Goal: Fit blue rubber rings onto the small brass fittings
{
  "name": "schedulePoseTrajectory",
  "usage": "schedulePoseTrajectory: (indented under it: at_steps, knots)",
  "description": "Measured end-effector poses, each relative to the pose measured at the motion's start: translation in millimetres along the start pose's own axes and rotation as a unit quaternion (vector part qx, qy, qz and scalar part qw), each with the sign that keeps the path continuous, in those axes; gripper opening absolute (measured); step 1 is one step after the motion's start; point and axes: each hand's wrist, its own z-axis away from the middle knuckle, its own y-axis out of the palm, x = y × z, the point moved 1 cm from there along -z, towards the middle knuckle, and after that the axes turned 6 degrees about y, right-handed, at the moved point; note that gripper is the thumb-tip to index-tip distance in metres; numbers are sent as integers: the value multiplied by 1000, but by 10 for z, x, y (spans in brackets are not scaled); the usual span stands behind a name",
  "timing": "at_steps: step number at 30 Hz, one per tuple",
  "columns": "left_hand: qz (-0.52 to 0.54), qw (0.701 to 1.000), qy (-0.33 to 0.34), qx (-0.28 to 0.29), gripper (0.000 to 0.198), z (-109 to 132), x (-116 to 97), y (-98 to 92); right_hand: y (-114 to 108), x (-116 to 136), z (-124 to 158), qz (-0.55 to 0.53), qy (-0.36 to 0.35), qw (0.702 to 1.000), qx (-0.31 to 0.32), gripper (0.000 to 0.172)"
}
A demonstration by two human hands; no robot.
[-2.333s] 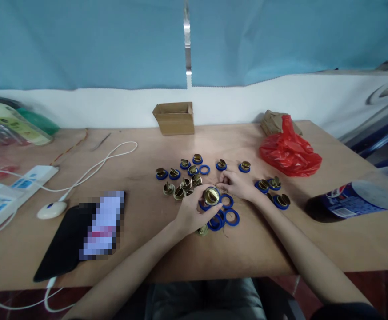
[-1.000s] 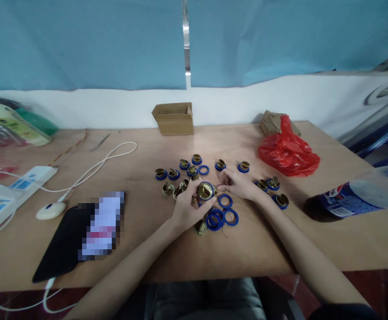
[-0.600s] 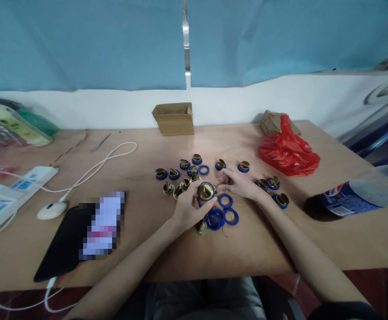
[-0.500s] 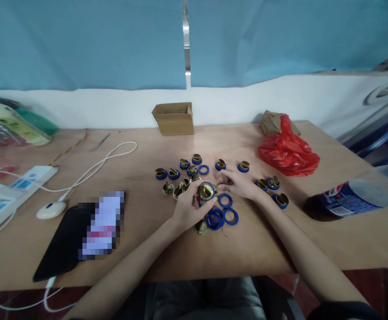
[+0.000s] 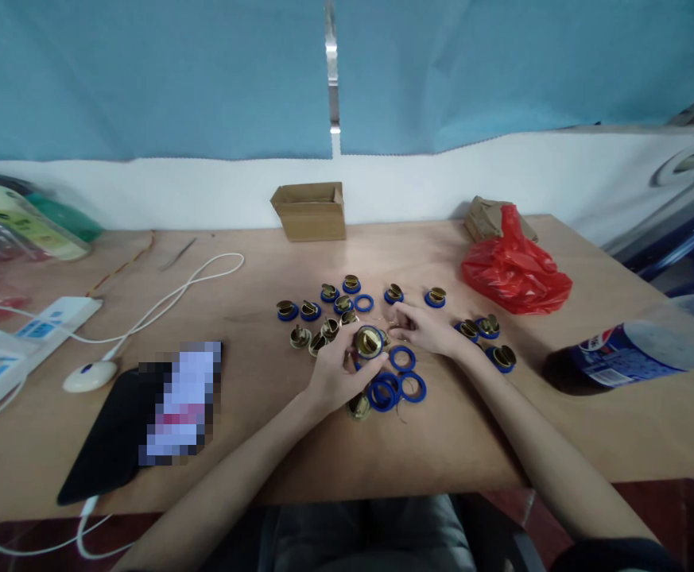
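Note:
My left hand (image 5: 339,372) grips a round brass-coloured fitting (image 5: 369,342) with a blue ring around it, its hollow side facing me. Just to the right, my right hand (image 5: 424,326) has its fingertips pinched together over some thin, coppery wire-like bits (image 5: 384,321); what it holds is too small to make out. Below the hands lie several loose blue rings (image 5: 413,387). Another ring (image 5: 364,303) rests beyond them. Brass fittings without blue rings (image 5: 300,338) sit left of my left hand, and fittings seated in blue rings (image 5: 288,310) stand around.
A small cardboard box (image 5: 314,218) stands against the wall. On the right are a red plastic bag (image 5: 517,270) and a cola bottle (image 5: 626,353) lying on its side. Leftward are a phone (image 5: 185,405), a black pad (image 5: 111,437), a white mouse (image 5: 90,376), cables and a power strip (image 5: 60,326).
Almost nothing differs. Both hands stay in place with the same grip, and the whole view has shifted very slightly.

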Motion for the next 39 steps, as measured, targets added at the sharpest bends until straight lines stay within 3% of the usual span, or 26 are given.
schedulePoseTrajectory:
  at_steps: [20, 39]
  knots:
    - [7, 1000, -5, 1, 38, -2, 6, 6, 37, -58, -26, -21, 23, 999, 7, 23]
    - [-1, 1000, 4, 9, 37, -13, -32, -4, -10, 41, -14, -11, 36, 999, 12, 24]
